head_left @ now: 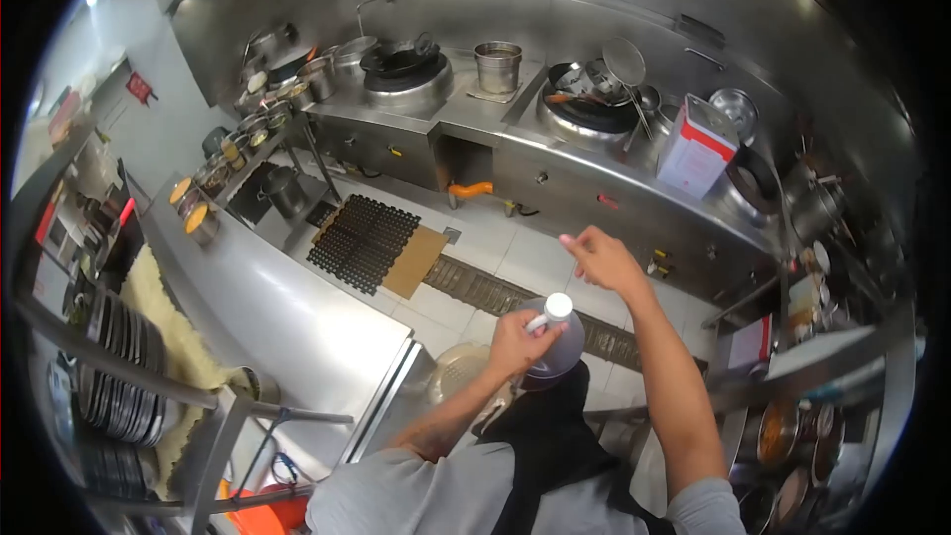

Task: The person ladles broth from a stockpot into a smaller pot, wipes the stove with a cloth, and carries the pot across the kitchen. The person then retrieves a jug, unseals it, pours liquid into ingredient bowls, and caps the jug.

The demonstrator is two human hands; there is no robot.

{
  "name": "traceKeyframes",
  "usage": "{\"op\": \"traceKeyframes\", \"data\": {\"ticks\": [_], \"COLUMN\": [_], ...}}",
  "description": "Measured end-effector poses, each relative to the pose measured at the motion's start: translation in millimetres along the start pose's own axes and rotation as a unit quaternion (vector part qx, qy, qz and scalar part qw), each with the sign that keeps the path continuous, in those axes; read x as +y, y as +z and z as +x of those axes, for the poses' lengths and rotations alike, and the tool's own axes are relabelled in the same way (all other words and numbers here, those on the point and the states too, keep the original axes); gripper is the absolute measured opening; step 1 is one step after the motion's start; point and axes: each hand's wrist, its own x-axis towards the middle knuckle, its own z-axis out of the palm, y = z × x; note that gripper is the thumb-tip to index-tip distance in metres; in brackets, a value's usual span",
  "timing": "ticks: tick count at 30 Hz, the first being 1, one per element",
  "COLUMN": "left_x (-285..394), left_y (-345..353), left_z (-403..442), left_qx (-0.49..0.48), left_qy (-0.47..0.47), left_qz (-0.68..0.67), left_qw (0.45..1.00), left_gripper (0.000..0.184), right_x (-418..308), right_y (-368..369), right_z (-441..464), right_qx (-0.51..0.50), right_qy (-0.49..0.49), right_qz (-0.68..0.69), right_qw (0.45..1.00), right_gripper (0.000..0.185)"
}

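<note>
My left hand (517, 345) is wrapped round the handle of a large plastic jug (557, 355), held upright in front of my dark apron. The jug has a white top (558, 306) and a greyish, see-through body. To the right and farther forward, my right hand (606, 260) is raised over the floor, apart from the jug. Its fingers are curled in. A small pinkish spot shows at its tip, and I cannot make out whether that is a fingertip or something pinched.
A steel stove counter (475, 117) runs along the back, with woks (401, 64), a steel pot (497, 67) and a red-white tin (698, 147). On the left stands a steel worktable (297, 282). A black rubber mat (365, 243) and a drain grate (475, 295) lie on the tiled floor.
</note>
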Motion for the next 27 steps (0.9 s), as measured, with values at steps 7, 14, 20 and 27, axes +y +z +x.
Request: {"op": "traceKeyframes", "data": {"ticks": [7,14,20,27], "left_x": [-15,-69,-39,-71], "left_y": [2,-61,-157,-256], "left_z": [139,271,373,477], "left_qx": [0.012,0.007,0.095,0.297], "left_qy": [0.032,-0.016,-0.126,-0.176], "left_qz": [0.075,0.118,0.148,0.063], "left_qw": [0.997,0.993,0.976,0.936], "left_gripper": [0.026,0.029,0.024,0.021], "right_x": [-17,-36,-143,-278], "right_y": [22,38,35,134], "right_z": [77,288,423,568], "right_qx": [0.052,-0.145,-0.285,-0.292], "right_qy": [-0.266,-0.646,-0.658,-0.650], "right_qz": [-0.324,-0.254,-0.131,-0.253], "right_qw": [0.906,0.705,0.684,0.654], "right_gripper": [0.056,0.030,0.060,0.051]}}
